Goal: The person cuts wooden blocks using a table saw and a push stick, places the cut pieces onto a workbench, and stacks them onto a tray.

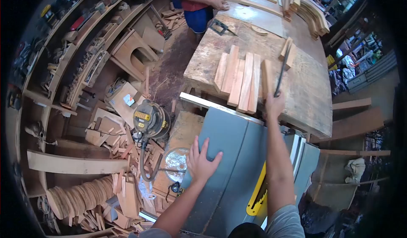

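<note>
My left hand (202,161) lies with fingers spread on the grey table of a saw (224,140), near its left edge. My right hand (274,104) is stretched forward over the saw's far edge, its fingers closed round the near end of a thin dark stick (283,70). Close to that hand a wooden strip (267,77) lies on the workbench (305,106). Several wooden strips (246,81) lie side by side to its left. A toothed blade shows in the yellow insert (257,191), left of my right forearm.
A person in a red shirt (198,3) stands at the workbench's far left. A shop vacuum (150,119) and wood scraps (127,187) are on the left. Shelves (74,47) line the left wall. Curved wooden pieces (311,15) are stacked on the bench's far right.
</note>
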{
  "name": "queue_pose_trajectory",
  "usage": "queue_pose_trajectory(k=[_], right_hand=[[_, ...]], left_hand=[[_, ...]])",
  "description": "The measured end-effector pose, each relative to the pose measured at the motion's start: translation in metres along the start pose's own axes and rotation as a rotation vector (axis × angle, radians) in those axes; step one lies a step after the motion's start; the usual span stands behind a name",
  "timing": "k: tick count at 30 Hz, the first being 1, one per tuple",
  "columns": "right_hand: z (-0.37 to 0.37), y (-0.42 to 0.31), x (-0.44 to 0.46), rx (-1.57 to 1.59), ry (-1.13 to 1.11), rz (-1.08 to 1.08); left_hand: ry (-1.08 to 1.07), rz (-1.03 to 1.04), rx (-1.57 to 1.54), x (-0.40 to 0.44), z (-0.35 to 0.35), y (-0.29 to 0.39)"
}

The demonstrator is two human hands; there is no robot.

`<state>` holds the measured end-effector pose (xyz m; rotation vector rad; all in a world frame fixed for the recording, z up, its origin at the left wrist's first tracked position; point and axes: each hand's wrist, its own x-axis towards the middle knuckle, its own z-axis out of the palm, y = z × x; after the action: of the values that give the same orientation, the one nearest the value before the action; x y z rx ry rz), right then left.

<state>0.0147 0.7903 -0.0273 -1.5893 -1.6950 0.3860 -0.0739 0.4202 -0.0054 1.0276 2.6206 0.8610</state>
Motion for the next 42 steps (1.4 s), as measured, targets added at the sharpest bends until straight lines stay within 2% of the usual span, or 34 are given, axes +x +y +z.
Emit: queue_pose_trajectory(k=[3,5,7,8,9,11,13,14,16,20,23,25,28,32,34,38,40,42], right_hand=[[-0.02,-0.018,-0.047,0.09,-0.069,-0.023],[-0.017,-0.002,-0.04,0.207,-0.021,-0.094],[-0.027,-0.001,-0.026,0.356,-0.181,0.096],[-0.023,0.005,-0.014,0.307,-0.075,0.066],[-0.024,0.01,0.001,0.301,-0.065,0.071],[-0.022,0.022,0.033,0.143,0.089,0.133],[-0.01,0.053,0.076,0.06,0.187,0.011],[-0.01,0.059,0.094,0.057,0.184,0.019],[-0.012,0.058,0.127,-0.057,0.033,0.178],[-0.002,0.036,0.17,-0.205,-0.084,0.191],[0.032,0.03,0.204,-0.104,-0.008,0.086],[0.055,0.022,0.23,-0.152,0.141,0.028],[0.082,0.017,0.262,-0.223,0.215,-0.025],[0.115,0.014,0.28,-0.362,0.183,-0.009],[0.13,0.022,0.288,-0.433,0.092,0.11],[0.123,0.027,0.301,-0.531,0.061,0.06],[0.104,0.027,0.297,-0.559,-0.259,0.056],[0.097,0.029,0.271,-0.471,-0.068,0.065]], left_hand=[[0.011,0.004,0.029,-0.002,0.003,-0.003],[0.013,-0.021,-0.009,-0.003,0.003,-0.001],[0.016,-0.02,-0.003,-0.005,0.003,-0.001],[0.025,-0.028,0.002,-0.003,0.005,0.0],[0.017,-0.019,-0.001,-0.003,0.005,0.001],[-0.006,-0.056,0.017,-0.003,0.004,0.003],[-0.012,-0.049,0.015,-0.001,0.005,0.003],[-0.01,-0.051,0.01,-0.001,0.006,0.003],[-0.012,-0.036,0.008,0.0,0.007,0.002],[-0.016,-0.001,0.021,0.002,0.008,0.002],[-0.044,-0.009,0.015,0.005,0.008,0.001],[-0.073,-0.019,0.045,0.007,0.006,0.004],[-0.12,-0.034,0.072,0.013,0.003,0.006],[-0.139,-0.04,0.053,0.016,0.005,0.002],[-0.137,-0.039,0.057,0.016,0.008,-0.002],[-0.132,-0.02,0.013,0.016,0.006,0.0],[-0.121,-0.021,0.043,0.012,0.005,0.002],[-0.091,-0.012,0.07,0.015,0.004,0.003]])
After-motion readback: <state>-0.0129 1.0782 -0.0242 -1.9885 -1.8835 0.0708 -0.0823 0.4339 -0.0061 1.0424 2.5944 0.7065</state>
